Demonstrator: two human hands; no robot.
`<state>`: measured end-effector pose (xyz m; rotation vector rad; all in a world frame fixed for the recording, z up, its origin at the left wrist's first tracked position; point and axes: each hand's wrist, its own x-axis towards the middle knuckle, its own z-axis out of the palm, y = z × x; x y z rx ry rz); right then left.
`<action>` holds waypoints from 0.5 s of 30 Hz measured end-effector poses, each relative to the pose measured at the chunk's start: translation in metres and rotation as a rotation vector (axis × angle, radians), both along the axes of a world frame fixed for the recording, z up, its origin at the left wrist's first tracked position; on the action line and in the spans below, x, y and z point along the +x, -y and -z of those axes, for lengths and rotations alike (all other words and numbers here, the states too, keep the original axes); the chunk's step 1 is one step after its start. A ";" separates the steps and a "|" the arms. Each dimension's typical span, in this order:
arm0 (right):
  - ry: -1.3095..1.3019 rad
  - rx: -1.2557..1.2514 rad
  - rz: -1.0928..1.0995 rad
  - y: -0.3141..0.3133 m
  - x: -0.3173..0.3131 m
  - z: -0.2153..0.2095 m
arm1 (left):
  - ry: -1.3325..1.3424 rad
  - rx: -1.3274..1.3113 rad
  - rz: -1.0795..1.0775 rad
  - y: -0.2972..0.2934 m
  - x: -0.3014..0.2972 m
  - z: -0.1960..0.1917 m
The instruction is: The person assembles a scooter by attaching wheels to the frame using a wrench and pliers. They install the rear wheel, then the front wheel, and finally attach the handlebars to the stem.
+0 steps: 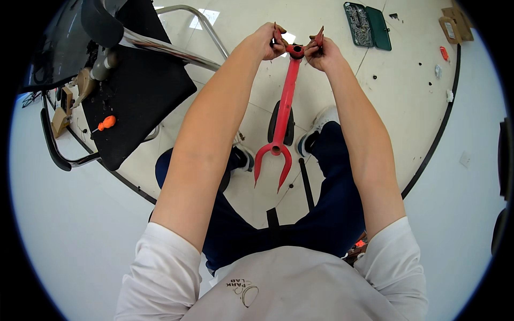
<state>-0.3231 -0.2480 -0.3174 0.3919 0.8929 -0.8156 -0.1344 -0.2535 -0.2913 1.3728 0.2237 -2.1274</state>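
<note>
A red metal bicycle frame [287, 96] stretches away from me between my feet. Its nearer end splits into two curved prongs below a round socket; a dark-holed collar sits at its far end. My left hand [269, 41] closes around a red prong just left of that collar. On the other side, my right hand [324, 53] grips a matching red prong, its tip poking above the fingers. Behind the frame's middle lies a black rounded part [289, 127], mostly covered, so I cannot tell its kind.
A black-seated chair [142, 75] with chrome legs stands left, an orange-handled screwdriver [107, 122] on it. An open green case [379, 32] of small metal parts lies far right. Cardboard boxes [455, 27], an orange item [444, 53] and scraps lie near the right wall.
</note>
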 end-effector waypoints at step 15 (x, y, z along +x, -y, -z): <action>-0.564 -0.036 -0.194 -0.103 0.005 0.056 | 0.573 -0.325 0.196 -0.135 0.016 0.031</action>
